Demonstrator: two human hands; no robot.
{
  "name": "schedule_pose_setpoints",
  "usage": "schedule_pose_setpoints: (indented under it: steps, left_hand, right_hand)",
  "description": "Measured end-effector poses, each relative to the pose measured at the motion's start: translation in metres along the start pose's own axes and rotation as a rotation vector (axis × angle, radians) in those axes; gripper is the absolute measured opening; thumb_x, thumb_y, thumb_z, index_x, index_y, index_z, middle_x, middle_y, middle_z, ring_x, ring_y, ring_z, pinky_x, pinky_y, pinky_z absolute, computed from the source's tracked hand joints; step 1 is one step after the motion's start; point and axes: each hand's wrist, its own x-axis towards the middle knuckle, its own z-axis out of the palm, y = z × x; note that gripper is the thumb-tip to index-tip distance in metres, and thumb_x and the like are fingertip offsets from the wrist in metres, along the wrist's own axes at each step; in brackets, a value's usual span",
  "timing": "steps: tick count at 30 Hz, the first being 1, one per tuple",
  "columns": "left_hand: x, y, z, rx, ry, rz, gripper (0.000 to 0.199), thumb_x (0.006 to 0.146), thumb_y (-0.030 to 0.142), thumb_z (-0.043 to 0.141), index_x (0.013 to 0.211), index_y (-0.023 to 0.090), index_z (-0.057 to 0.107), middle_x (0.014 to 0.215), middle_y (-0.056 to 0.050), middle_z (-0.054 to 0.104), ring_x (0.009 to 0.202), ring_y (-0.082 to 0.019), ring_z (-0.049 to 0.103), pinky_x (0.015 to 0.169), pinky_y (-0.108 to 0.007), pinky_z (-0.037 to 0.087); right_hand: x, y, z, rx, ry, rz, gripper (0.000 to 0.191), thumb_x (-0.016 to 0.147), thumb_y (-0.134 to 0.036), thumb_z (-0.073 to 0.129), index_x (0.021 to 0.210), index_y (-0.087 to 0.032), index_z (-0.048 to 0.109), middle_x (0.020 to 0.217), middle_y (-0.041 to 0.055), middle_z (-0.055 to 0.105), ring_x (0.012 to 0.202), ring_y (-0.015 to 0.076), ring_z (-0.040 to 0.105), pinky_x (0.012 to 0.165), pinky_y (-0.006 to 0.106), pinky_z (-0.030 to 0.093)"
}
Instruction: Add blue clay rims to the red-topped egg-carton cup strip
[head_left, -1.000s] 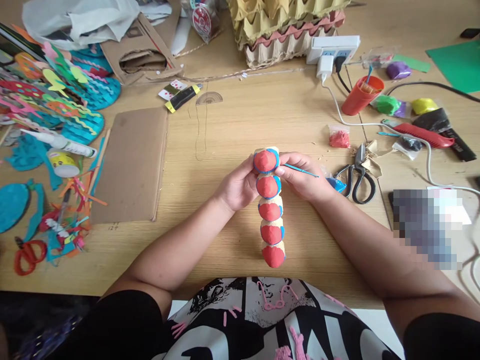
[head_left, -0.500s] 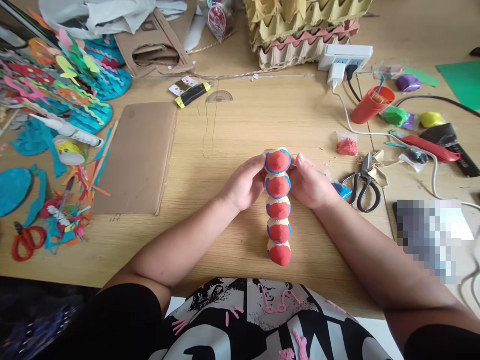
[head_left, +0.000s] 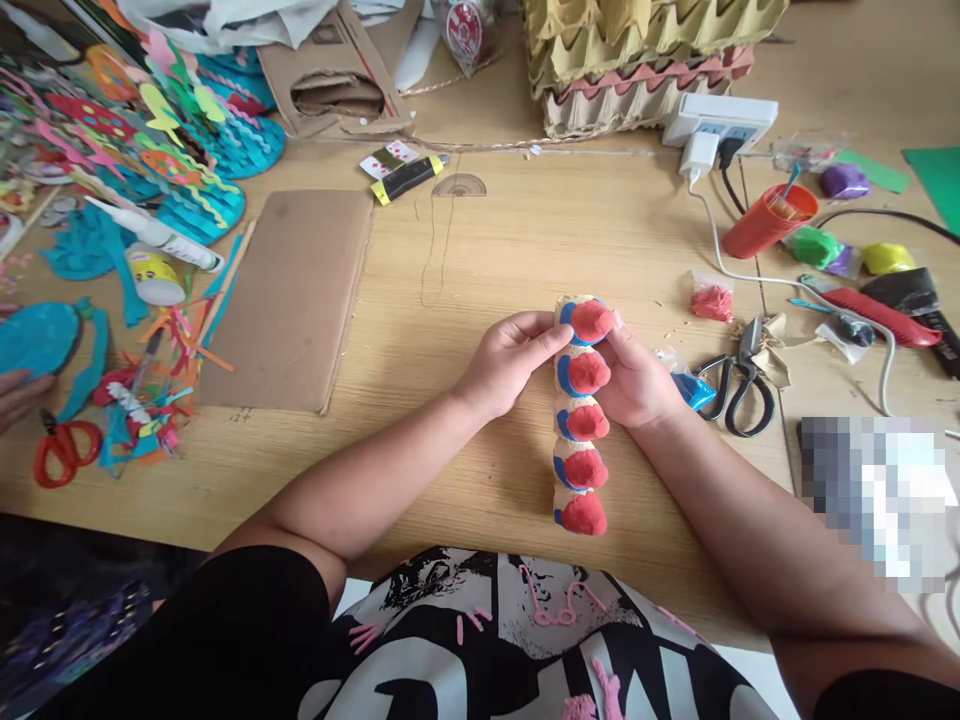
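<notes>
Between my hands is a strip of egg carton cups [head_left: 583, 425], a single row of several pale bumps with red clay on their tops and blue clay along their sides. My left hand [head_left: 504, 362] pinches its far end from the left, thumb on the top cup. My right hand [head_left: 637, 375] grips the same end from the right, its thumb tip by the red clay; its other fingers are mostly hidden. The strip's near end points toward my body. Beside my right hand lie a packet of blue clay [head_left: 694, 390] and black-handled shears [head_left: 742, 385].
A cardboard sheet [head_left: 289, 300] lies left, near paper scraps, red-handled scissors [head_left: 66, 450] and another person's hand [head_left: 22, 395] by a blue disc. Egg trays [head_left: 645, 70] are stacked at the back. A power strip [head_left: 724, 122], red cup [head_left: 769, 220] and clay packets stand right.
The strip has turned in my hands, so its red tops now face right and more blue shows on the left. Another person's hand has appeared at the left edge. The view has shifted slightly.
</notes>
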Motion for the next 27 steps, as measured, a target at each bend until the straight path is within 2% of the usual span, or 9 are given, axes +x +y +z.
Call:
schedule_pose_setpoints:
  steps: [4,9,12,17,23,27]
  left_hand:
    - [-0.001,-0.004,-0.001,0.051,-0.006,0.082,0.025,0.086,0.044,0.083,0.088,0.019,0.079,0.080,0.000,0.073,0.078,-0.011,0.065,0.078,-0.025,0.050]
    - [0.002,-0.005,-0.004,0.043,-0.056,0.050,0.028,0.082,0.046,0.086,0.090,0.021,0.078,0.081,0.000,0.072,0.078,-0.011,0.065,0.079,-0.025,0.051]
    - [0.004,-0.006,-0.006,0.083,-0.034,0.058,0.030,0.079,0.045,0.089,0.089,0.020,0.077,0.085,0.000,0.074,0.080,-0.012,0.066,0.080,-0.026,0.053]
    - [0.006,-0.007,-0.012,0.210,-0.027,0.155,0.026,0.085,0.043,0.084,0.087,0.019,0.076,0.085,0.000,0.073,0.080,-0.011,0.065,0.078,-0.024,0.052]
    - [0.011,0.000,-0.022,0.401,-0.046,0.203,0.028,0.081,0.044,0.087,0.086,0.018,0.077,0.081,0.000,0.073,0.075,-0.012,0.063,0.072,-0.024,0.050]
    - [0.011,0.004,-0.021,0.513,-0.007,0.261,0.029,0.081,0.044,0.087,0.081,0.017,0.076,0.078,-0.001,0.072,0.073,-0.012,0.062,0.069,-0.024,0.049]
  right_hand:
    - [-0.001,0.001,-0.001,-0.010,-0.023,0.010,0.040,0.082,-0.063,0.077,0.098,-0.027,0.068,0.073,-0.0001,0.071,0.083,0.0233,0.069,0.076,0.039,0.058]
    - [0.001,0.001,-0.005,-0.013,-0.053,0.000,0.040,0.087,-0.065,0.071,0.098,-0.026,0.067,0.071,0.0003,0.070,0.083,0.0238,0.070,0.076,0.039,0.059]
    - [0.002,0.002,-0.006,0.000,-0.051,-0.012,0.039,0.086,-0.063,0.074,0.098,-0.027,0.067,0.074,0.0004,0.071,0.083,0.0234,0.070,0.077,0.040,0.059]
    - [0.003,0.004,-0.006,-0.002,-0.048,-0.019,0.041,0.083,-0.063,0.076,0.100,-0.027,0.069,0.081,0.0012,0.074,0.084,0.0228,0.070,0.077,0.039,0.060]
    - [0.006,0.006,-0.010,0.003,-0.041,-0.045,0.041,0.081,-0.061,0.081,0.099,-0.026,0.072,0.093,0.0014,0.078,0.086,0.0195,0.071,0.079,0.035,0.060]
    - [0.006,0.007,-0.009,0.032,-0.056,-0.051,0.040,0.082,-0.060,0.080,0.098,-0.025,0.073,0.092,0.0004,0.077,0.083,0.0171,0.070,0.082,0.034,0.061]
